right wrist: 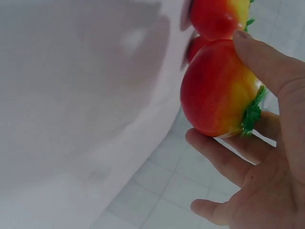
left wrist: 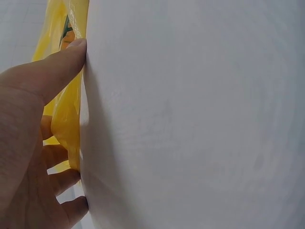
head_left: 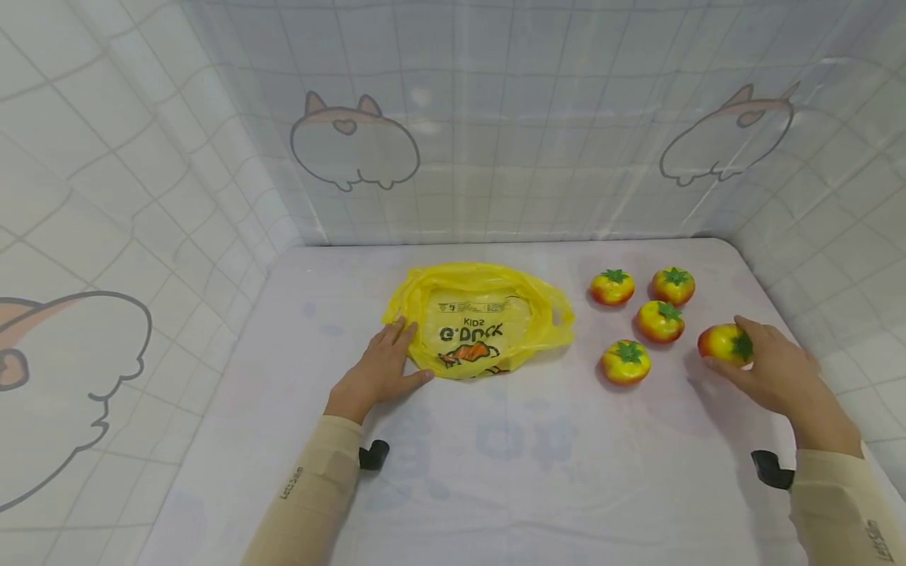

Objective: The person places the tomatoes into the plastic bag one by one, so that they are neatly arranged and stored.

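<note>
A yellow plastic bag (head_left: 524,334), printed with letters and a duck picture, lies spread with its mouth open on the table. My left hand (head_left: 385,362) rests at its left edge, thumb and fingers apart, the fingertips touching the bag and the tabletop. At the right, my right hand (head_left: 778,369) holds a red-and-yellow toy tomato (right wrist: 212,90) between thumb and fingers, its green leafy top turned towards the palm. A shadow shows below it on the table. Left of that hand lie several more toy tomatoes, the closest one (head_left: 660,322) with its green top upward.
The table (head_left: 495,487) has a pale cloth over it. Tiled-pattern curtains (head_left: 495,157) with cartoon animal outlines hang behind and at both sides. Dark wrist-camera mounts (head_left: 375,454) stick out from both beige sleeves.
</note>
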`<state>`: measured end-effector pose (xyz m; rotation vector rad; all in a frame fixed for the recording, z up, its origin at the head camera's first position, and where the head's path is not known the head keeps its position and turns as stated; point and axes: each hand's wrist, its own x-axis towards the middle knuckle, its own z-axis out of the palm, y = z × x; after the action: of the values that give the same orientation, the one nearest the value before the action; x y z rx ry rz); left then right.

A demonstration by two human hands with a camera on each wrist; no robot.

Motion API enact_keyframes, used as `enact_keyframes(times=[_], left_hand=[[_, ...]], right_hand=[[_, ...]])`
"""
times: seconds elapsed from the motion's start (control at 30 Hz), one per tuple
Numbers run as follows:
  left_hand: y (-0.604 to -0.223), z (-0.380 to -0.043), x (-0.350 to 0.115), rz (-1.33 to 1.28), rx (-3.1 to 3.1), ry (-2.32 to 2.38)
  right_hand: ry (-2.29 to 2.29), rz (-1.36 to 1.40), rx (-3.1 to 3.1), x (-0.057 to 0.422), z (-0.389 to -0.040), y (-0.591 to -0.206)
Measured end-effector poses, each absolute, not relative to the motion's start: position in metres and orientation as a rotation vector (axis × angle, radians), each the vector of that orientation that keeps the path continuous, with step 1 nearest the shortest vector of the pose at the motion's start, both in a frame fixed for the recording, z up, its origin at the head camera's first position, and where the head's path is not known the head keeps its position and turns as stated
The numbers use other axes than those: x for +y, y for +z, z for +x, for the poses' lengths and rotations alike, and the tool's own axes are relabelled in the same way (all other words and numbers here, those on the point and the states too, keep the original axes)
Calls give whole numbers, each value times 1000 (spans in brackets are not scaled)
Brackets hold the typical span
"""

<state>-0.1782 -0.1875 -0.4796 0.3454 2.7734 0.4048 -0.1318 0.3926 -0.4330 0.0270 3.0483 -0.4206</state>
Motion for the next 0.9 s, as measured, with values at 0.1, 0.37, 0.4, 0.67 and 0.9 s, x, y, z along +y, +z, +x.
enact_keyframes(times=[0.1,0.37,0.4,0.67,0.9], left_hand=[[-480,-178,-187,343,2773,409],[-480,-178,-187,341,2776,411],[-479,-178,-187,342,2775,410],[-478,-178,-187,337,2761,410],[-477,-178,-186,329,2759,401]], right_hand=[[-436,11,3077,386,-133,-428],[-449,-48,3158,364,-138,-410],[-460,-50,3162,361,-138,-408],[-617,-116,3173,340,-146,-399],[-754,-147,3169,323,-150,-396]])
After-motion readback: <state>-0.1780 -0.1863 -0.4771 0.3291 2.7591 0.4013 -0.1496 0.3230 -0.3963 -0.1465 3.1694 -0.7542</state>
